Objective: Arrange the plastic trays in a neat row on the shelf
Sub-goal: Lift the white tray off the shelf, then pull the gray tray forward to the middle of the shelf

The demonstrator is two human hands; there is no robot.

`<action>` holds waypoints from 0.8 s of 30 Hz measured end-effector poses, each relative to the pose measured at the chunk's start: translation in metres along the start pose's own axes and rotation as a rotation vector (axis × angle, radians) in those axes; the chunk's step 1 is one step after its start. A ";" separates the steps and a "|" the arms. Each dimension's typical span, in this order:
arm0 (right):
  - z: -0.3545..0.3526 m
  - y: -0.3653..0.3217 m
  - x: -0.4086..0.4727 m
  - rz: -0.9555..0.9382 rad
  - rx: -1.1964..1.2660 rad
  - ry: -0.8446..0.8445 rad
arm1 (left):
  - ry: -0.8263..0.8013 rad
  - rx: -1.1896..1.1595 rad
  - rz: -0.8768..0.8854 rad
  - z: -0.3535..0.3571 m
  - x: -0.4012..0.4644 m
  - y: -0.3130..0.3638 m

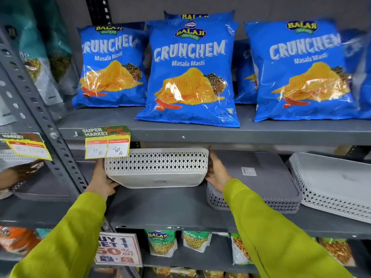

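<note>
- Head view looks at a grey metal shelf (pixel 160 209), and a white plastic tray (pixel 156 167) with lattice sides is the landmark, held at the middle tier.
- Left hand (pixel 103 180) clasps the white plastic tray at its left end, fingers under the lower edge, thumb side against the lattice wall.
- Right hand (pixel 216 173) grips the tray's right end, fingers curled round the side wall.
- White tray is tipped, its flat underside facing the camera, its lower edge just above the shelf board; I cannot tell whether it touches.
- Just right of the white tray sits a stack of grey trays (pixel 261 183), upside down, a small label on the top base; the right hand is just beside it.
- Further right of the white tray leans another pale tray (pixel 331 183), tilted against the grey stack.
- Above the white tray, blue crisp packets (pixel 188 73) stand in a row on the upper tier.
- At the white tray's upper left corner hangs a yellow price tag (pixel 107 147), overlapping it.
- Below the white tray, green snack packets (pixel 162 242) fill the lower tier.
- Lime-green sleeves (pixel 271 237) cover both arms.
</note>
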State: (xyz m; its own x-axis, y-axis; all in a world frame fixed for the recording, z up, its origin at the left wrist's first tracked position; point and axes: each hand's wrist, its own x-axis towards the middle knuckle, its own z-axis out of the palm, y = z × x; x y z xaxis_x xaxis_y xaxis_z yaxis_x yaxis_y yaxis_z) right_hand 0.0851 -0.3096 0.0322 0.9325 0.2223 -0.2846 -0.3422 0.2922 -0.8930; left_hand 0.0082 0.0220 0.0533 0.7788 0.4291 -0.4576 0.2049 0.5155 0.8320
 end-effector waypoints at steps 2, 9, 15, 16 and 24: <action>0.004 -0.004 -0.004 0.028 -0.020 0.025 | -0.041 -0.070 -0.036 0.001 0.000 0.003; -0.004 0.034 0.011 -0.069 -0.658 0.091 | 0.227 0.524 0.066 -0.005 0.014 -0.019; -0.010 0.030 0.006 -0.163 -0.834 0.197 | 0.460 0.782 0.198 0.006 0.013 -0.043; -0.017 0.019 0.004 -0.221 -0.836 0.271 | 0.508 0.812 0.294 0.017 0.012 -0.046; -0.167 -0.056 -0.023 -0.213 -1.142 0.684 | -0.316 1.031 0.693 0.200 -0.047 -0.113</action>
State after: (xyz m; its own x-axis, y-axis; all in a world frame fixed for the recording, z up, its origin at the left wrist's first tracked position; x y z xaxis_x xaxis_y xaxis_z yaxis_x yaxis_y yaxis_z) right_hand 0.1023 -0.4861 0.0301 0.9396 -0.3332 0.0782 -0.2108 -0.7433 -0.6349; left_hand 0.0666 -0.2045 0.0438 0.9837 0.1089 0.1430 -0.0463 -0.6152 0.7870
